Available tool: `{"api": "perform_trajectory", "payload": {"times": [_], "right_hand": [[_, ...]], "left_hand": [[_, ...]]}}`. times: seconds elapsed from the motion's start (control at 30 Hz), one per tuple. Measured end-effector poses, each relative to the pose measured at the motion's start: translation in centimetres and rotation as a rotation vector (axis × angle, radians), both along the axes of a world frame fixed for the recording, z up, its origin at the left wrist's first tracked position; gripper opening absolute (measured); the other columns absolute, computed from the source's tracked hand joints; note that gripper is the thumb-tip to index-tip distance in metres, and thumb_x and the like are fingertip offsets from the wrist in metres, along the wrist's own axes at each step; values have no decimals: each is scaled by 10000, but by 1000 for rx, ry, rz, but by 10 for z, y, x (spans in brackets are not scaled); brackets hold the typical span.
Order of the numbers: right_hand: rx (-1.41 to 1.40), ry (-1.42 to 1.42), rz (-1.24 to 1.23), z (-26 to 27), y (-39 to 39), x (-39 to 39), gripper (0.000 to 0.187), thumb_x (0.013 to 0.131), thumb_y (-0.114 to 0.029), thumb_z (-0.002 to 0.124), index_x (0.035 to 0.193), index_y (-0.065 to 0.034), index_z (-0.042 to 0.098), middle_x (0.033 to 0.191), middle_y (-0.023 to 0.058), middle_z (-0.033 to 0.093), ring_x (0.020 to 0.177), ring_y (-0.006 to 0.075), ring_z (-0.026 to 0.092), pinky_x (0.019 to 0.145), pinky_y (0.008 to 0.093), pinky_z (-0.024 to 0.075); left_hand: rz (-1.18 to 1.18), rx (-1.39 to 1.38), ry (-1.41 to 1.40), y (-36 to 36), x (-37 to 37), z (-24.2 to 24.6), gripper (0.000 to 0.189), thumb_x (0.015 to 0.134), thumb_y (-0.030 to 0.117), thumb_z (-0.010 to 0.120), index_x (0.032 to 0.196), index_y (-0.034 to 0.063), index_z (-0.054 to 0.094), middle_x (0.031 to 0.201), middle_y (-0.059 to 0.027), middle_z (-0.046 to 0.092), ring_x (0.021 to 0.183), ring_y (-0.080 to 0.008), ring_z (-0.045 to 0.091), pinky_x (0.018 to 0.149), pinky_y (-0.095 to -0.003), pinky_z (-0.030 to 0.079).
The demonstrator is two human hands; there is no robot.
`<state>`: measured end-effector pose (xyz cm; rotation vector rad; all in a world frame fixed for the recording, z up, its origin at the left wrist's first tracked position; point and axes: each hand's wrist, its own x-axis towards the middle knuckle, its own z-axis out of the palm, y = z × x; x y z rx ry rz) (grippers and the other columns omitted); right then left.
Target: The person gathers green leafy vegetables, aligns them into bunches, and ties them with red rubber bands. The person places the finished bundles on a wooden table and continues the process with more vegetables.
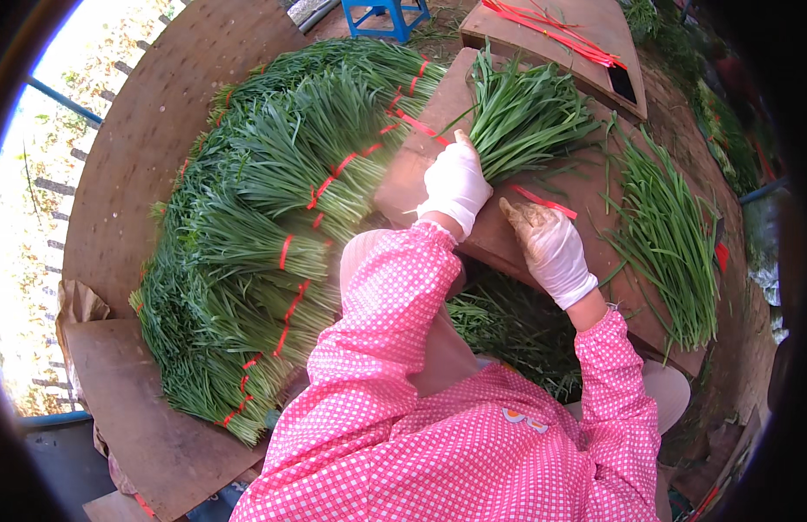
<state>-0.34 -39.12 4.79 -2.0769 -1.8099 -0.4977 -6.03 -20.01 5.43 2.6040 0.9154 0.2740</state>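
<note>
My left hand, in a white glove, grips the lower end of a bunch of long flat green leaves, like garlic chives, that lies on a brown board. A red strap sticks out to the left of that hand. My right hand, its glove stained brown at the fingers, is just right of the left, beside a second red strap; whether the fingers hold it I cannot tell. Loose green leaves lie on the board further right.
A large pile of bunches tied with red straps fills the left. Loose red straps lie on a board at the top, near a blue plastic stool. Cut leaves lie below the board, between my legs.
</note>
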Motion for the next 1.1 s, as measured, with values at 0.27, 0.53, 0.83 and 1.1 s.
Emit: {"api": "perform_trajectory", "payload": {"times": [0.27, 0.53, 0.83, 1.1], "right_hand": [[121, 309, -207, 2, 12, 9, 339, 842, -149, 673, 1178, -111, 671, 995, 143, 695, 927, 305, 661, 778, 418, 542], [96, 142, -463, -17, 54, 53, 203, 767, -227, 745, 926, -110, 698, 906, 120, 649, 876, 309, 650, 739, 433, 537], [56, -178, -309, -14, 63, 63, 63, 748, -179, 643, 725, -124, 664, 868, 70, 639, 846, 248, 615, 681, 376, 490], [-25, -505, -195, 29, 42, 66, 79, 747, -170, 610, 685, -122, 618, 785, 33, 608, 818, 197, 598, 675, 329, 465]], "left_hand": [[-13, -147, -71, 17, -5, 2, 857, 549, 357, 907, 1243, 8, 543, 1039, -219, 703, 977, -351, 693, 859, -411, 541], [-92, -227, -95, 19, -7, 8, 901, 555, 396, 911, 1267, 0, 525, 1086, -235, 690, 1015, -364, 676, 882, -412, 526], [-151, -299, -247, 27, -4, -6, 801, 572, 402, 908, 1189, 5, 587, 1031, -201, 706, 959, -320, 695, 849, -383, 540], [-176, -432, -313, 40, 4, -36, 705, 672, 200, 878, 1258, -11, 548, 1112, -159, 699, 990, -254, 675, 882, -353, 529]]}}
